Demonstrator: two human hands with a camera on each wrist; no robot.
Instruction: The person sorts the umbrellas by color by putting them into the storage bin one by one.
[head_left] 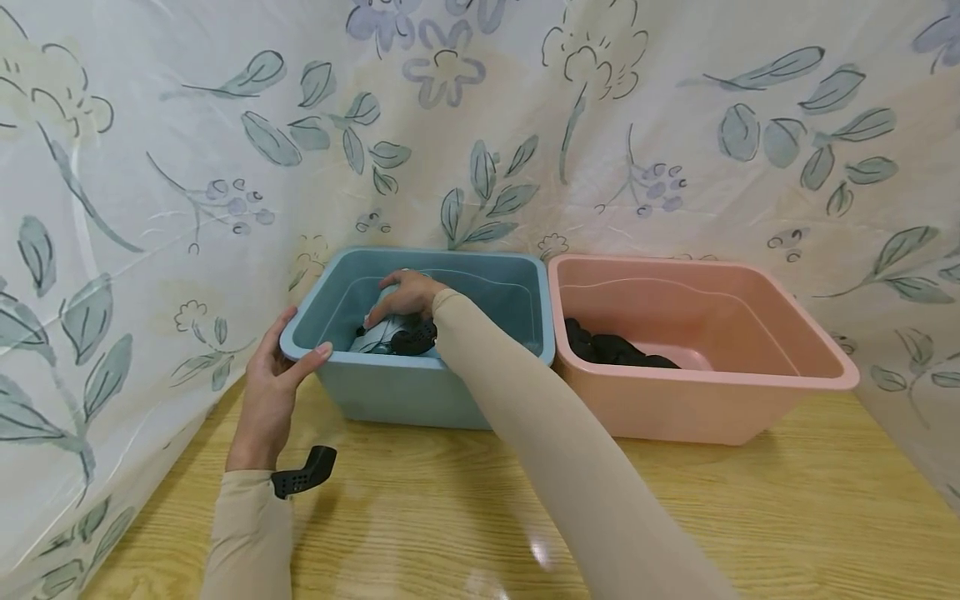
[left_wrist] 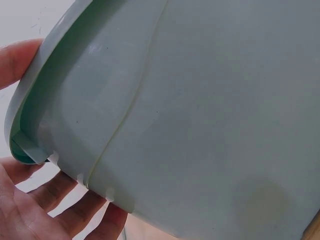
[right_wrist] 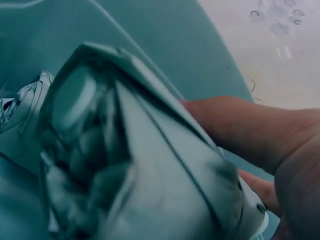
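A blue plastic bin (head_left: 405, 393) stands on the left of the table. My left hand (head_left: 273, 383) grips its front left corner; in the left wrist view the thumb lies on one side of the rim and the fingers (left_wrist: 85, 215) on the other. Reaching inside, my right hand (head_left: 408, 296) holds a pale bundle with thin dark lines (right_wrist: 165, 170), thumb on one side and fingertips behind it. The bundle's near end looks folded, with a round whitish part showing; its exact kind cannot be made out. Another crumpled pale item (right_wrist: 30, 112) lies deeper in the bin.
Right beside the blue bin stands a pink bin (head_left: 675, 408) with several black, soft-looking items (head_left: 615, 350) at its left. Both sit on a wood-grain table (head_left: 420, 508) before a flowered curtain (head_left: 480, 125). A black wrist device (head_left: 303, 473) juts from the left wrist.
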